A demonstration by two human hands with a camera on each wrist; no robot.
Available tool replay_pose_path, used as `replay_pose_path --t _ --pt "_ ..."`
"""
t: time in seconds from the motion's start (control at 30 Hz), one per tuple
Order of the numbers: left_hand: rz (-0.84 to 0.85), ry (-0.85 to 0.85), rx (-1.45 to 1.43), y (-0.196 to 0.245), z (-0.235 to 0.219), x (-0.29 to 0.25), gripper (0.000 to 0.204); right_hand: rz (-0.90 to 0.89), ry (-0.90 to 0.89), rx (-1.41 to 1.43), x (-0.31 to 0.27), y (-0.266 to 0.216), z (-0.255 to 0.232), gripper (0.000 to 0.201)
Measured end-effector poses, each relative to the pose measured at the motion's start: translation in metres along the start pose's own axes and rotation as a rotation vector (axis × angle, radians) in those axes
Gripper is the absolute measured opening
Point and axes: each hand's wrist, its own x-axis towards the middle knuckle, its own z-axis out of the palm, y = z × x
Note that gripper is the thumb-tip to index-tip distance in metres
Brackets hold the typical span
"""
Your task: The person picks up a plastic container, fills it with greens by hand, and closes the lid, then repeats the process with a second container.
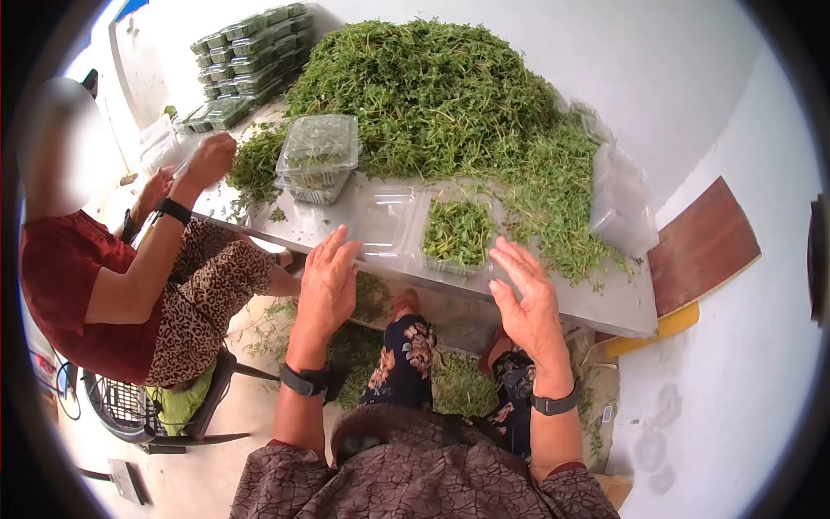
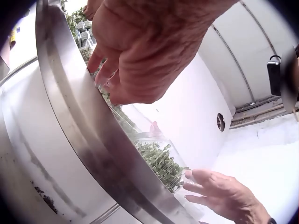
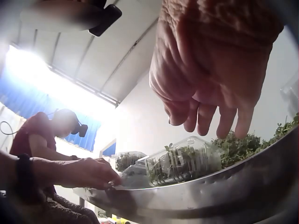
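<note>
A clear plastic clamshell tray (image 1: 437,233) lies open at the near edge of the steel table (image 1: 605,303). Its right half is filled with cut green herbs, and its empty lid half (image 1: 385,223) lies flat to the left.

The left hand (image 1: 327,285) hovers at the table edge just in front of the empty lid half. Its fingers (image 1: 333,245) are straight and slightly spread, and they hold nothing. In the left wrist view the fingertips come down to the table rim beside the clear plastic, though whether they touch it cannot be told.

The right hand (image 1: 527,303) hangs just in front of and to the right of the filled half. Its fingers (image 1: 514,259) are likewise extended and loose, with nothing in them. The right wrist view shows them hanging above the rim, apart from the tray.

Behind the tray a large heap of loose green herbs (image 1: 432,95) covers most of the table, spilling down toward the right edge. A stack of closed, filled clamshells (image 1: 318,156) stands to the left of the heap, and many more packed trays (image 1: 251,48) are piled at the far left end. A bundle of clear plastic bags (image 1: 622,199) lies at the right side.

A second person in a red top (image 1: 60,285) sits to the left, both hands at the table edge. Herb scraps litter the floor (image 1: 458,385) under the table.
</note>
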Motion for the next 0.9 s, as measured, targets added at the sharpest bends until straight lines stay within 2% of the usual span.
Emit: replay_pose_path --t 0.07,0.2,0.5,0.67,0.73,0.9 --pt "0.015 0.073 0.011 -0.002 0.005 0.001 0.033 -0.019 -0.005 -0.043 -0.004 -0.005 0.001 0.037" --pt "0.033 0.079 0.052 0.006 0.003 0.0 0.028 -0.068 0.003 -0.106 -0.008 -0.013 0.0 0.037" --pt "0.186 0.212 -0.043 0.049 -0.018 -0.012 0.02 -0.087 0.039 -0.22 -0.021 -0.016 0.008 0.037" --pt "0.274 0.202 -0.046 0.07 -0.024 -0.022 0.027 -0.076 0.033 -0.267 -0.023 -0.014 0.008 0.039" --pt "0.369 0.185 -0.076 0.08 -0.027 -0.026 0.036 -0.072 0.024 -0.274 -0.022 -0.013 0.006 0.04" --pt "0.472 0.097 -0.073 0.099 -0.033 -0.032 0.037 -0.081 -0.01 -0.313 -0.017 -0.016 0.001 0.043"
